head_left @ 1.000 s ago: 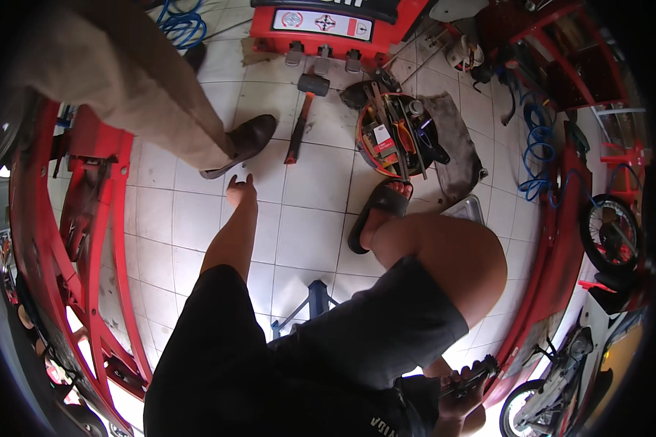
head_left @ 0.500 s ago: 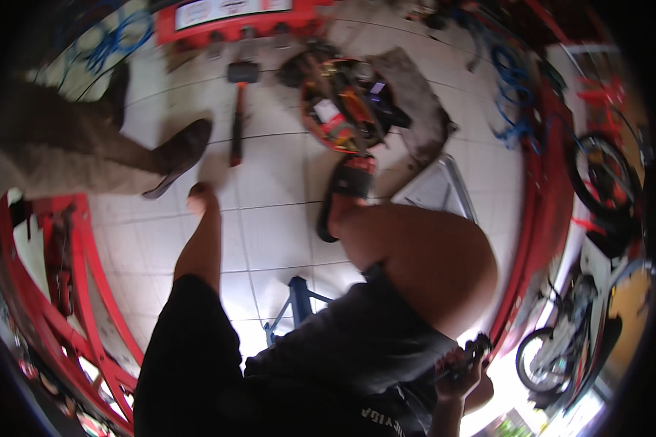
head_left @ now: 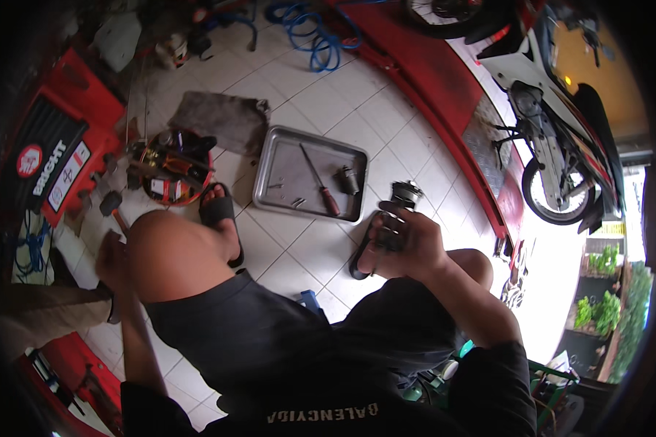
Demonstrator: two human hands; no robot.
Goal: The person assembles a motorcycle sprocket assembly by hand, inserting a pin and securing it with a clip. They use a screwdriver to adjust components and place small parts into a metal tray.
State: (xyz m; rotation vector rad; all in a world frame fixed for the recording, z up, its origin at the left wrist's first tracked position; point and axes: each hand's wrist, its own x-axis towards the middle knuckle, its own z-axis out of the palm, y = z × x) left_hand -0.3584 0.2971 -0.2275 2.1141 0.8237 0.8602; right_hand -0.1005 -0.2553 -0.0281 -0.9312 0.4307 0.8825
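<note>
A white tiled workshop floor (head_left: 386, 124) carries everything here. At the left, the left hand (head_left: 111, 256) reaches down past the knee toward the floor near a hammer (head_left: 111, 207); whether its fingers are spread or curled I cannot tell. A red bowl of tools (head_left: 173, 169) sits beside a sandalled foot (head_left: 219, 213). Toward the middle lies a metal tray (head_left: 277, 171) holding a screwdriver (head_left: 321, 180). At the right, the right hand (head_left: 401, 244) is wrapped around a dark round engine part (head_left: 405, 195), held above the floor just beside the tray's right edge. One-handed, the part could probably slip and crack on the tiles.
</note>
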